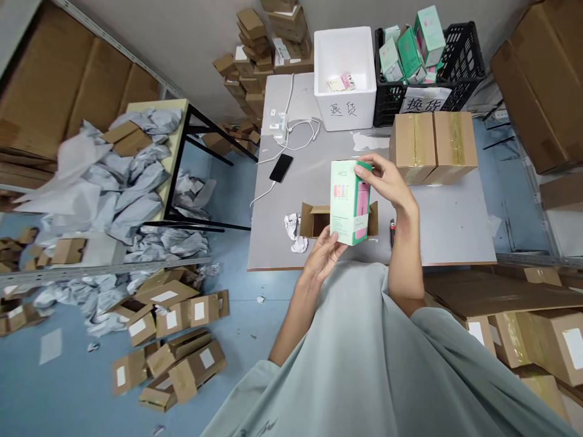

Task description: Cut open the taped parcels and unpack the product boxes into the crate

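A green and white product box (344, 203) with a pink bottle pictured on its side is held up in both hands over the table. My left hand (322, 252) grips its lower left corner. My right hand (385, 182) has its fingers closed on the upper right edge. Below and partly hidden by it, an open cardboard box (314, 221) rests on the table (291, 258). Crumpled white paper (296, 233) lies left of that carton. A small dark and red object (392, 232) shows partly beside my right forearm.
A white foam bin (345, 109) and a black crate (473, 54) of green boxes stand at the back. Two taped cartons (435, 145) sit back right. A phone (281, 168) with a white cable lies left. Cartons (195, 364) and grey bags (141, 188) crowd the left side.
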Tool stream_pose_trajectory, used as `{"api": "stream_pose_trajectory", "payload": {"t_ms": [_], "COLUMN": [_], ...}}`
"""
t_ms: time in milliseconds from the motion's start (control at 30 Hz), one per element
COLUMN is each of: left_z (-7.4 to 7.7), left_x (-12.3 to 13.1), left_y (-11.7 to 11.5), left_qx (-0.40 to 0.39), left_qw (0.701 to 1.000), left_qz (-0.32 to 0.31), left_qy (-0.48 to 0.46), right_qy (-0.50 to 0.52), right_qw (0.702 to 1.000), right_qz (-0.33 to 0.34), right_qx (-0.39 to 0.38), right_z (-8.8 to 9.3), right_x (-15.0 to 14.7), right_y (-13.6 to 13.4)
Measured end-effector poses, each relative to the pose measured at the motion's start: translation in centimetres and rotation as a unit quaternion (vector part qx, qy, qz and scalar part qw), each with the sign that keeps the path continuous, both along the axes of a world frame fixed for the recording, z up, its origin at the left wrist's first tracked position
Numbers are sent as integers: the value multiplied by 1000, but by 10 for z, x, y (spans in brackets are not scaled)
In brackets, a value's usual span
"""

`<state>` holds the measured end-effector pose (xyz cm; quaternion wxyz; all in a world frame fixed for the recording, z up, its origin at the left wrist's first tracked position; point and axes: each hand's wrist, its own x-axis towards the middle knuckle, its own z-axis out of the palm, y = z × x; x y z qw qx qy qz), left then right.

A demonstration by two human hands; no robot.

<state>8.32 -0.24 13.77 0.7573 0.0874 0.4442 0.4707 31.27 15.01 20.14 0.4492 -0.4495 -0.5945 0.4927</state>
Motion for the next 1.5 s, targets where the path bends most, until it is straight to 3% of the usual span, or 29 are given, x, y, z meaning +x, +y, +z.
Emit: {"api": "stream_pose_trajectory", "payload": {"t_ms": [200, 467, 600, 733, 967, 1233, 1500], "left_z": [-3, -1, 0, 1, -1, 6, -6], "left_x": [-10, 0, 6, 3, -18, -10, -4], "left_y": [12, 16, 15, 13, 10, 6, 5], "left_qx": [-66, 36, 54, 71, -2, 90, 77], "left_qw": [992, 998, 997, 996, 999, 995, 995], "left_qz": [-82, -41, -20, -19, -39, -24, -11], "left_qy": [-65, 25, 59, 50, -32, 27, 62], "right_qy": [32, -47, -49, -27, 56, 6, -26], "right_qw": [999, 995, 995, 997, 998, 998, 997], "right_qz": [25, -90, -89, -68, -6, -38, -54], "right_qx": [-15, 15, 16, 24, -3, 39, 39], "right_z": [0, -17, -16, -3, 15, 2, -7], "right_x": [5, 4, 4, 5, 6, -4, -5], "right_y": [1, 8, 6, 1, -10, -4, -3]}}
